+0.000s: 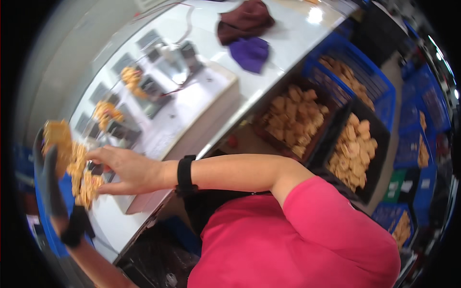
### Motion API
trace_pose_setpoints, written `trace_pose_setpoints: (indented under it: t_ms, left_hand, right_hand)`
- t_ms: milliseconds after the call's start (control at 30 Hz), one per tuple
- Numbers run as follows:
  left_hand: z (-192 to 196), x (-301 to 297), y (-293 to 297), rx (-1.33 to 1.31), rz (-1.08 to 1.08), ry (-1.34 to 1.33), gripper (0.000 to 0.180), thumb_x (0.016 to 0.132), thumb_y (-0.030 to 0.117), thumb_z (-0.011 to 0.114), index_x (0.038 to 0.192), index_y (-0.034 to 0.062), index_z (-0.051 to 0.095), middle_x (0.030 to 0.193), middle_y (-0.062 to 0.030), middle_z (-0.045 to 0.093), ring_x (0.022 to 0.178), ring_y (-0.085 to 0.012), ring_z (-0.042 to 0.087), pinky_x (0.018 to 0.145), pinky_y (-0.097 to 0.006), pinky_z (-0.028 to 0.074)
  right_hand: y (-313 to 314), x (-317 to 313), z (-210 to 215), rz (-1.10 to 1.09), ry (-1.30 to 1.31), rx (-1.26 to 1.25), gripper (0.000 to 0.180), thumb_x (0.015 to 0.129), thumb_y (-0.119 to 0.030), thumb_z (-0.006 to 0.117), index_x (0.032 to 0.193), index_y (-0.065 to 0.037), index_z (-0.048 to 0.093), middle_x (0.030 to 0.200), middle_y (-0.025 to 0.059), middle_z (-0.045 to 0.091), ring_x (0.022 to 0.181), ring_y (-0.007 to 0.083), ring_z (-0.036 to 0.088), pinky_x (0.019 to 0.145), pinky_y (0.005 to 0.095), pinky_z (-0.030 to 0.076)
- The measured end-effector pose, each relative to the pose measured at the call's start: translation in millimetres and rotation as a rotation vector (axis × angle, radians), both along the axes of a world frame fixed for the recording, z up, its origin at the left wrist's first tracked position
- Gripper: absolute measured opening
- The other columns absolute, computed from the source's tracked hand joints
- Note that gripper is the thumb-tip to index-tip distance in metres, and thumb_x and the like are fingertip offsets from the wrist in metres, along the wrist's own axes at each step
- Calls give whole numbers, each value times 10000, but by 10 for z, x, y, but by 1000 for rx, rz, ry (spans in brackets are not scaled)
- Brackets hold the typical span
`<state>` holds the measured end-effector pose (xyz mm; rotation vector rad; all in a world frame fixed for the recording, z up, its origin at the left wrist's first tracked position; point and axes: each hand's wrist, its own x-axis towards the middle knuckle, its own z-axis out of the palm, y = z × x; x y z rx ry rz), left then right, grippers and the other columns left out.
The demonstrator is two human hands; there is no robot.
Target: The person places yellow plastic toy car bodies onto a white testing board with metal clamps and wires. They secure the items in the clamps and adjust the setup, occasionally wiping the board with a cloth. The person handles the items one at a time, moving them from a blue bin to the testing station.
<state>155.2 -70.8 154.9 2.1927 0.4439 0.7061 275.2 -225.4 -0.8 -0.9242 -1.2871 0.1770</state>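
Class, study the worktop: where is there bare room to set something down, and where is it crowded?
Bare: the white tabletop between the brown cloth, purple cloth and its right edge; also its near corner, below the white board. Crowded: the board's left end, with the left hand, right hand and yellowish pieces; its far side, with grey blocks.

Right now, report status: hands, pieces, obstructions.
Gloved left hand gripping yellowish piece. Bare right hand at tan pieces, grip unclear. Grey fixtures beyond right hand; no clear obstruction seen.
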Motion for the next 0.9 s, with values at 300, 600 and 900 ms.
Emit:
trace_pose_setpoints:
  t_ms: [300,600,900]
  left_hand:
    - [-693,-101,-1662,-143,-373,483,734,814,217,758,1430,-25,440,1371,-140,520,1221,-233,542,978,-374,469]
    - [-1085,-791,-1217,-73,66,256,624,937,296,599,1455,-12,438,1415,-153,516,1279,-248,513,1029,-386,410]
    - [-1431,-1118,-1084,-65,478,56,423,1031,126,483,1426,-25,476,1381,-143,560,1279,-223,527,1089,-363,419]
  right_hand:
    - [-1708,367,-333,379,331,-496,626,848,-193,812,1360,-45,483,1210,79,648,1108,142,623,935,301,527]
    - [-3704,1535,-2433,-832,357,-1349,455,891,-358,727,1165,-15,604,861,86,669,673,134,648,615,272,534]
    - [-4005,1921,-2600,-903,206,-1699,416,919,-342,684,1111,26,657,938,106,696,877,155,666,776,283,515]
